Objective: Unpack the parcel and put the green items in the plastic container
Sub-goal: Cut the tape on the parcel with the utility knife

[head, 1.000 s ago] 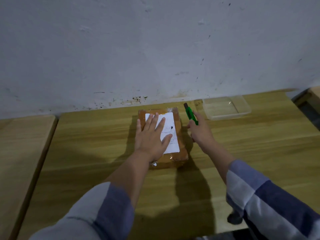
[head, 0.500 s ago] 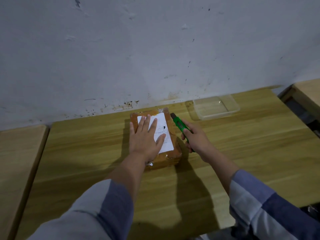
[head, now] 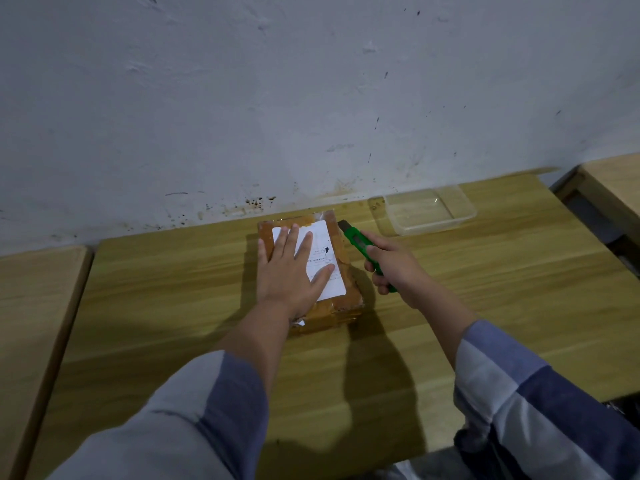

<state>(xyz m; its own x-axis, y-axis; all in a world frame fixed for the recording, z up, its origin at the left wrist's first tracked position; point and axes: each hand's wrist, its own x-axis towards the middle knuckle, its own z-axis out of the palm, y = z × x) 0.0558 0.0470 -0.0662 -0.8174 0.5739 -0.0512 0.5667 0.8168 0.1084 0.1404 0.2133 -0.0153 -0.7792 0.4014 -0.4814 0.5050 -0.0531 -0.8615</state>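
A brown taped parcel [head: 346, 271] with a white label lies flat on the wooden table [head: 485, 289], near the wall. My left hand [head: 291, 271] presses flat on its top, fingers spread over the label. My right hand [head: 391, 268] grips a green utility knife [head: 360, 242] just right of the parcel, its dark tip pointing at the parcel's far right edge. A clear, empty plastic container [head: 429, 211] stands at the back right of the table, against the wall.
A white scuffed wall runs along the table's back edge. A second wooden surface [head: 31, 306] adjoins on the left across a narrow gap, and another one [head: 616, 181] sits at the far right with a dark gap before it.
My right hand has tilted the knife down from upright and brought its tip to the parcel's right edge. My left hand has stayed flat on the parcel.
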